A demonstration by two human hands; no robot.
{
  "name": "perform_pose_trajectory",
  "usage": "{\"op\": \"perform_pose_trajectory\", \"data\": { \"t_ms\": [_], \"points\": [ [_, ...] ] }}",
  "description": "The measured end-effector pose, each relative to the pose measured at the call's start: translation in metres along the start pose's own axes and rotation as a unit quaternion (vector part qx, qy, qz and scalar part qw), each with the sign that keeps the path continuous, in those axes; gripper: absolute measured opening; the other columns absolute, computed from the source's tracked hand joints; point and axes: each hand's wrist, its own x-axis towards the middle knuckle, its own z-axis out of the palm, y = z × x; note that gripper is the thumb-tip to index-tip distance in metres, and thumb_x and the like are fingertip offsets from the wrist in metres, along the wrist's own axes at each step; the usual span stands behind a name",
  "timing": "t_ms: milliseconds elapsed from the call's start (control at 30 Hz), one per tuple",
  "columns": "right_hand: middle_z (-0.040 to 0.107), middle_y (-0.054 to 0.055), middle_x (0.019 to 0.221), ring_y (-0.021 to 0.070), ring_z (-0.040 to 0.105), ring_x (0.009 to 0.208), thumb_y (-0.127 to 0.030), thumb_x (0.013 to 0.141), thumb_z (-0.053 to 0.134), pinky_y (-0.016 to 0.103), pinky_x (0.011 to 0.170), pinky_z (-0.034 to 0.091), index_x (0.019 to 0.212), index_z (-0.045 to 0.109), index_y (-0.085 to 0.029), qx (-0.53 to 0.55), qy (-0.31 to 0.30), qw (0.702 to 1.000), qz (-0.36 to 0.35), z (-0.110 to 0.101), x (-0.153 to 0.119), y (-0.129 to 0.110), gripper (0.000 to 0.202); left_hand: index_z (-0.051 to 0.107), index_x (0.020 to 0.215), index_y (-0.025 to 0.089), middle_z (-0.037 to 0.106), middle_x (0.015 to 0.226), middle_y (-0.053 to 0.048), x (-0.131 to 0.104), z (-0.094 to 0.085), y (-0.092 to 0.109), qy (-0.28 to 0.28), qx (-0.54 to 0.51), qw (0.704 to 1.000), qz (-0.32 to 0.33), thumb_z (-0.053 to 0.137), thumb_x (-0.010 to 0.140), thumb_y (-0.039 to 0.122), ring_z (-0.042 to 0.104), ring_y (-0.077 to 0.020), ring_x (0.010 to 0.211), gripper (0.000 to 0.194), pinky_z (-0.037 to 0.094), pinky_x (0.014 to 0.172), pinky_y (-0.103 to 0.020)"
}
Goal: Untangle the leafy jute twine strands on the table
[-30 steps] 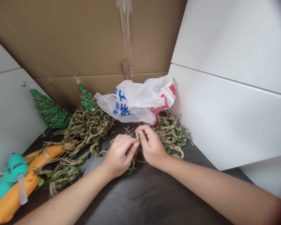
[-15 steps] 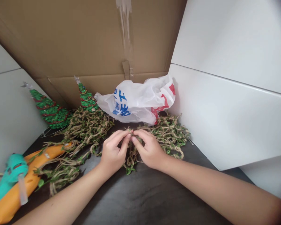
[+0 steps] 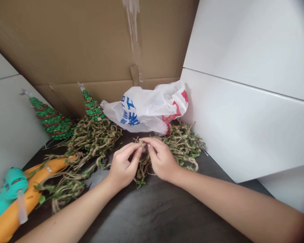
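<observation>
Above the dark table, my left hand (image 3: pixel 124 165) pinches a strand of leafy twine (image 3: pixel 142 144) between thumb and fingertips. Facing it, my right hand (image 3: pixel 162 159) has its index finger and thumb curled round the same strand. Part of that twine, with small green leaves, hangs down between my hands. To the right lies a heap of leafy twine (image 3: pixel 186 143), partly behind my right hand. A larger heap (image 3: pixel 93 140) of the same twine spreads to the left of my hands.
A white plastic bag (image 3: pixel 147 108) lies behind my hands against a cardboard sheet (image 3: pixel 91 44). Two small green Christmas trees (image 3: pixel 52 119) stand at the back left. At the lower left are a teal and orange tool, seemingly a glue gun (image 3: pixel 15 184). White panels (image 3: pixel 243 118) flank both sides.
My right thumb has moved slightly away from my left fingertips, opening a small gap and showing more of the twine. The whole view has shifted a little.
</observation>
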Motion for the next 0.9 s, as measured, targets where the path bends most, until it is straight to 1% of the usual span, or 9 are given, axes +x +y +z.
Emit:
{"op": "perform_pose_trajectory", "data": {
  "t_ms": [100, 267, 433, 467, 533, 667, 767, 900],
  "points": [
    [0.072, 0.005, 0.115, 0.0183, 0.066, 0.107, -0.013, 0.097, 0.043, 0.038, 0.098, 0.051, 0.117, 0.066, -0.024, 0.002, 0.001, 1.000, 0.000, 0.0003, 0.0001, 0.0002, 0.033, 0.071, 0.098, 0.016, 0.074, 0.084, -0.002, -0.0001, -0.0007, 0.0007, -0.001, 0.004, 1.000, -0.009, 0.060, 0.094, 0.016, 0.069, -0.0112, 0.076, 0.012, 0.056, 0.076, -0.022],
    [0.071, 0.006, 0.111, 0.0186, 0.065, 0.105, -0.013, 0.096, 0.042, 0.039, 0.097, 0.050, 0.113, 0.066, -0.022, -0.008, 0.001, 1.000, 0.010, -0.0001, -0.0001, -0.0005, 0.031, 0.071, 0.090, 0.018, 0.075, 0.079, 0.001, 0.0001, 0.0004, -0.0024, -0.004, 0.011, 0.999, -0.037, 0.065, 0.091, 0.020, 0.069, -0.0105, 0.070, 0.007, 0.055, 0.071, -0.021],
    [0.067, 0.005, 0.101, 0.0168, 0.063, 0.100, -0.011, 0.097, 0.038, 0.034, 0.092, 0.050, 0.105, 0.065, -0.020, 0.019, 0.041, 0.999, 0.004, -0.0024, 0.0003, -0.0027, 0.030, 0.072, 0.089, 0.020, 0.075, 0.080, 0.002, -0.0010, 0.0000, -0.0020, -0.006, 0.004, 0.998, -0.058, 0.069, 0.089, 0.023, 0.069, -0.0108, 0.068, 0.005, 0.054, 0.067, -0.022],
    [0.066, 0.005, 0.100, 0.0169, 0.062, 0.099, -0.012, 0.097, 0.038, 0.034, 0.090, 0.050, 0.104, 0.065, -0.020, 0.018, 0.039, 0.999, 0.000, -0.0026, 0.0002, -0.0032, 0.029, 0.072, 0.089, 0.020, 0.075, 0.080, 0.002, -0.0015, 0.0003, -0.0019, -0.006, 0.004, 0.998, -0.064, 0.069, 0.089, 0.023, 0.068, -0.0106, 0.068, 0.004, 0.054, 0.068, -0.022],
    [0.063, 0.006, 0.099, 0.0178, 0.061, 0.096, -0.014, 0.096, 0.041, 0.035, 0.089, 0.050, 0.104, 0.064, -0.019, 0.003, 0.017, 1.000, -0.004, -0.0026, -0.0001, -0.0045, 0.025, 0.069, 0.091, 0.020, 0.074, 0.080, 0.002, -0.0025, 0.0015, -0.0026, 0.000, -0.008, 0.996, -0.085, 0.070, 0.088, 0.025, 0.069, -0.0108, 0.069, 0.005, 0.054, 0.069, -0.023],
    [0.058, 0.005, 0.099, 0.0187, 0.059, 0.092, -0.018, 0.095, 0.047, 0.037, 0.087, 0.049, 0.102, 0.062, -0.019, -0.025, -0.017, 0.999, 0.015, -0.0023, -0.0012, -0.0071, 0.017, 0.058, 0.102, 0.021, 0.069, 0.082, 0.002, -0.0038, 0.0050, -0.0056, 0.043, -0.065, 0.988, -0.133, 0.073, 0.086, 0.028, 0.069, -0.0126, 0.073, 0.023, 0.054, 0.069, -0.025],
    [0.054, 0.005, 0.095, 0.0185, 0.056, 0.091, -0.021, 0.096, 0.046, 0.037, 0.087, 0.048, 0.095, 0.059, -0.020, -0.022, -0.018, 0.999, 0.024, -0.0031, -0.0016, -0.0086, 0.013, 0.056, 0.110, 0.021, 0.069, 0.083, 0.002, -0.0027, 0.0053, -0.0055, 0.024, -0.070, 0.990, -0.123, 0.068, 0.089, 0.026, 0.068, -0.0118, 0.073, 0.024, 0.053, 0.071, -0.025],
    [0.048, 0.004, 0.095, 0.0174, 0.052, 0.091, -0.025, 0.096, 0.048, 0.035, 0.085, 0.047, 0.090, 0.051, -0.020, -0.002, 0.013, 1.000, 0.017, -0.0043, -0.0014, -0.0092, 0.008, 0.058, 0.111, 0.021, 0.066, 0.080, 0.002, -0.0004, 0.0031, -0.0032, -0.001, -0.031, 0.995, -0.091, 0.062, 0.093, 0.021, 0.063, -0.0103, 0.071, 0.019, 0.051, 0.070, -0.024]
  ]
}}
